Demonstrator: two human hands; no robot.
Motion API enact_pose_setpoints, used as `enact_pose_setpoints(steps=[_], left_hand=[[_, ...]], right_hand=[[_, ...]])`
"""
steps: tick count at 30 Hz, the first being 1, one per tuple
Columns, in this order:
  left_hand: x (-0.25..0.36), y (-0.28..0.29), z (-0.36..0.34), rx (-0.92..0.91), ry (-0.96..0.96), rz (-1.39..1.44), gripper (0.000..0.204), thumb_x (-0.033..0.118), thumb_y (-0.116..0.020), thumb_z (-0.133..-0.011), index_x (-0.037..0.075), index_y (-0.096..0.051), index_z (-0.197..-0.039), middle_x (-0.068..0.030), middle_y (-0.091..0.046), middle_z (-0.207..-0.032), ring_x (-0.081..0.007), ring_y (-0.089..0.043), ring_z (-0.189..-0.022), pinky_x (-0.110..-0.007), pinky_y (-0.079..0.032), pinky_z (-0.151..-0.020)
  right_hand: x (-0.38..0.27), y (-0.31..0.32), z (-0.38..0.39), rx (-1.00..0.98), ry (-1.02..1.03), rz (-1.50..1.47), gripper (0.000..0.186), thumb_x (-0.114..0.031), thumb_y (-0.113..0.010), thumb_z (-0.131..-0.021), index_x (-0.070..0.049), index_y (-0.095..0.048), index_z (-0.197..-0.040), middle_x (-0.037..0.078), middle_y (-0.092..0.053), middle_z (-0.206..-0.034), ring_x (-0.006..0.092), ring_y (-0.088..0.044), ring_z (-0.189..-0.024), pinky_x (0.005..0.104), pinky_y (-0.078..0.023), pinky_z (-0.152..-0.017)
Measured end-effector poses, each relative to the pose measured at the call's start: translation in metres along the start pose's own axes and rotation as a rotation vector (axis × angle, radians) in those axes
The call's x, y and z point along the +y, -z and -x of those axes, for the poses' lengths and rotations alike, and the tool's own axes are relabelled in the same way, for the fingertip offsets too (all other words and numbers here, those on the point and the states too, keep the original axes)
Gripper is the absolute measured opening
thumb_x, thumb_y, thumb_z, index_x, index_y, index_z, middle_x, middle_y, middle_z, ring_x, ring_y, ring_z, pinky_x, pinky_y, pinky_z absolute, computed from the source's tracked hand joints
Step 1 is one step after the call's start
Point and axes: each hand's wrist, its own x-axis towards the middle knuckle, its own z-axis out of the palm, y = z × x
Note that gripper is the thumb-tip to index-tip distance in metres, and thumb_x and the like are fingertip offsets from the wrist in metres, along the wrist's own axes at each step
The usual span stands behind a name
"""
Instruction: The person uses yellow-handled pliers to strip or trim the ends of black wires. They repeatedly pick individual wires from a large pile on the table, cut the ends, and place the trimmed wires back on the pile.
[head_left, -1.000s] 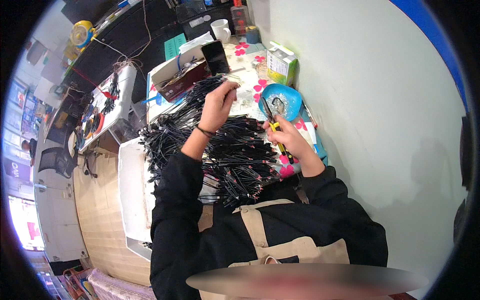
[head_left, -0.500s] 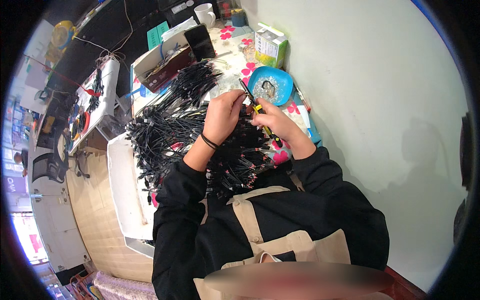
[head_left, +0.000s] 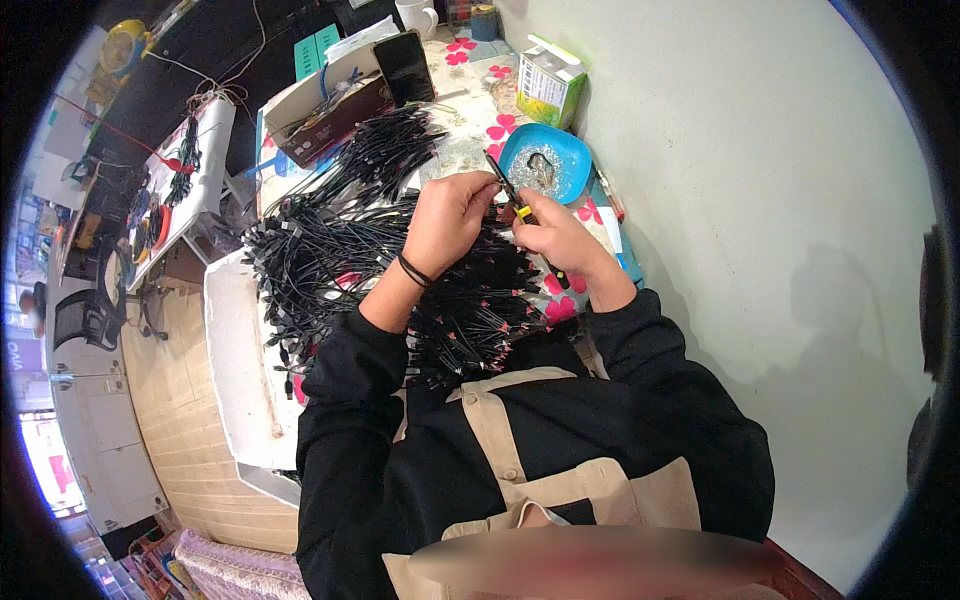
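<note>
My right hand (head_left: 562,242) is wrapped round long, thin pliers (head_left: 524,213) with yellow and black handles. Their dark jaws point away from me, toward the blue dish. Beside the jaws, my left hand (head_left: 445,222) is closed in a pinch; whatever lies between its fingertips is too small to make out. Under and around both hands spreads a big heap of black cables (head_left: 325,245), several with pinkish-red ends (head_left: 475,335) close to my body. Just beyond the right hand, a blue dish (head_left: 577,160) holds small clear bits and a dark looped piece.
Behind the cables stand an open brown box (head_left: 330,130) and an upright black phone (head_left: 404,68). A green and white carton (head_left: 550,88) sits by the pale wall (head_left: 740,150). At the far edge is a white mug (head_left: 417,18). A white foam box (head_left: 235,350) borders the table's left side.
The pliers have turned slightly in my right hand, so less of the yellow handle shows. Both hands stay close together at the jaws. The view has shifted a little.
</note>
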Motion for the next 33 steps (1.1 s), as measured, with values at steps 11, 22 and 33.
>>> enact_pose_setpoints(steps=[11,22,33], left_hand=[[0.005,-0.015,0.004,0.313,-0.045,-0.082,0.012,0.011,-0.065,-0.089,0.001,-0.069,-0.094,-0.0197,-0.066,-0.075,-0.0357,-0.065,-0.066,-0.040,-0.051,-0.058],[0.004,-0.023,0.010,0.320,-0.179,-0.361,0.009,0.012,-0.067,-0.085,0.004,-0.065,-0.089,-0.0134,-0.061,-0.064,-0.0323,-0.062,-0.057,-0.042,-0.048,-0.053],[0.011,-0.012,0.012,0.059,-0.132,-0.258,0.010,0.011,-0.066,-0.087,0.001,-0.066,-0.091,-0.0174,-0.062,-0.069,-0.0372,-0.062,-0.064,-0.043,-0.049,-0.058]], right_hand=[[-0.019,-0.011,0.007,0.002,-0.096,-0.371,0.031,-0.013,-0.061,-0.078,0.004,-0.054,-0.103,0.007,-0.059,-0.079,0.0130,-0.054,-0.065,0.0271,-0.044,-0.058],[-0.016,-0.018,0.003,0.109,-0.037,-0.093,0.033,-0.018,-0.062,-0.076,0.008,-0.053,-0.095,0.014,-0.059,-0.080,0.0195,-0.057,-0.071,0.0336,-0.046,-0.063],[-0.004,-0.007,0.006,0.073,-0.102,-0.309,0.023,-0.008,-0.057,-0.081,0.001,-0.054,-0.102,0.002,-0.054,-0.076,0.0100,-0.050,-0.062,0.0265,-0.041,-0.056]])
